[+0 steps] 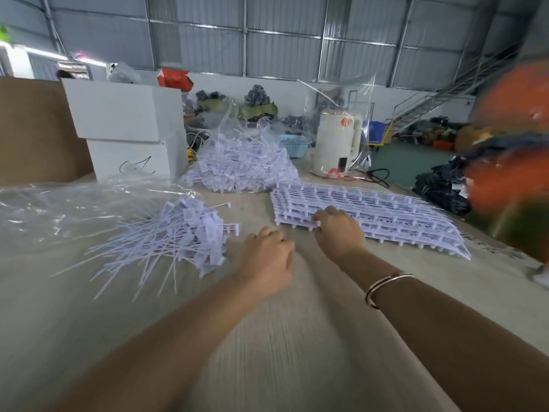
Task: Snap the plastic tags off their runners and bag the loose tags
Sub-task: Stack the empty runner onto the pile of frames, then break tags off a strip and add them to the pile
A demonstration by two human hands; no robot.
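A stack of white tag sheets (386,215), tags on their runners, lies on the table to the right. My right hand (338,230) grips the stack's near left corner, fingers curled over the edge. A heap of loose white tags (178,236) lies left of centre. My left hand (267,260) hovers between the heap and the stack, fingers loosely curled, holding nothing. A clear bag (243,156) stuffed with loose tags sits behind. Flat clear plastic bags (59,209) spread at the left.
White boxes (127,129) and brown cardboard (32,129) stand at the back left. A white kettle (335,141) inside a clear bag stands at the back, with a blue basket beside it. A blurred person in orange (511,162) stands at the right table edge.
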